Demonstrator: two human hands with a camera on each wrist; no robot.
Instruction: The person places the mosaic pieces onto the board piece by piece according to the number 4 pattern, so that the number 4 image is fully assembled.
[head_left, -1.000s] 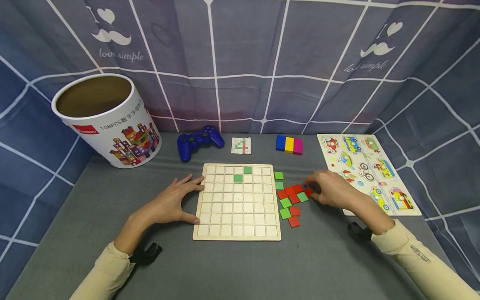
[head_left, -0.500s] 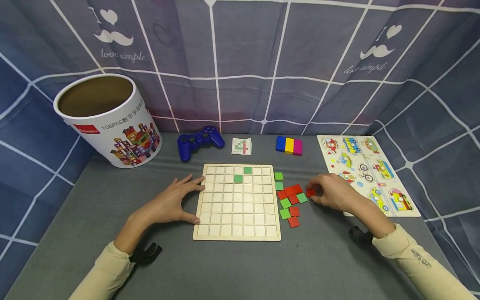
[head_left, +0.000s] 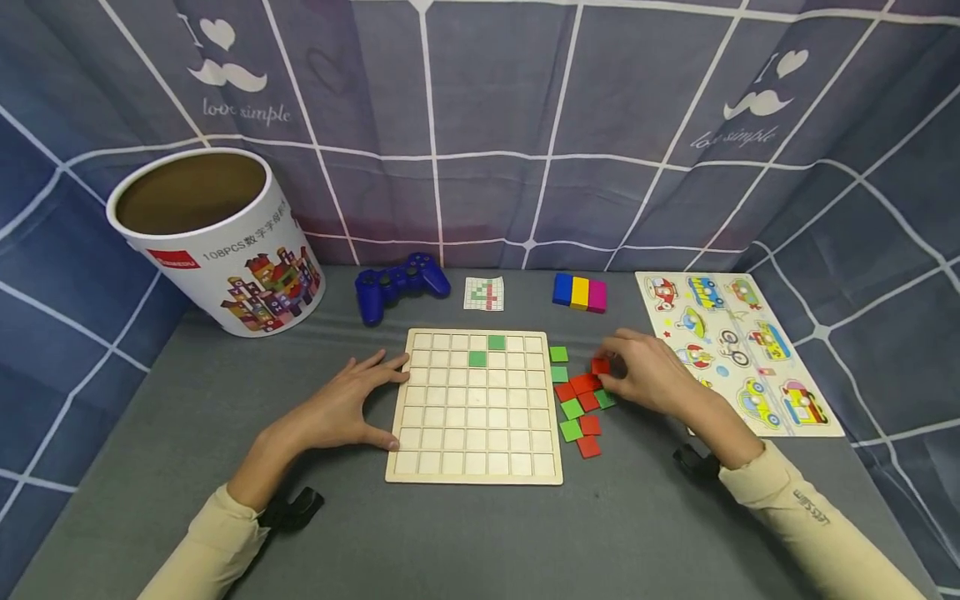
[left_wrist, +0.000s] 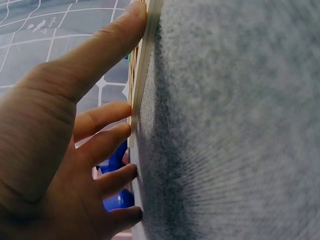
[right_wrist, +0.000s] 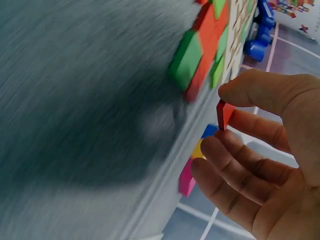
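A wooden grid board (head_left: 477, 417) lies in the middle of the table in the head view, with two green tiles in its upper cells. My left hand (head_left: 337, 406) rests against the board's left edge, thumb and fingers spread apart. Between thumb and index finger, my right hand (head_left: 652, 372) pinches a red square tile (right_wrist: 225, 114), raised off the table in the right wrist view. Below that hand, right of the board, lies a loose group of red and green tiles, among them a red tile (head_left: 589, 447) and a green tile (head_left: 571, 430).
Behind the board are a blue game controller (head_left: 401, 286), a small pattern card (head_left: 483, 294) and a blue, yellow and pink block row (head_left: 580, 292). A large white bucket (head_left: 225, 250) stands at the back left. A picture puzzle board (head_left: 738, 350) lies at the right.
My right hand has drawn the red tile out of the group to the right, then lifted it and moved left toward the board. The left hand stays put.
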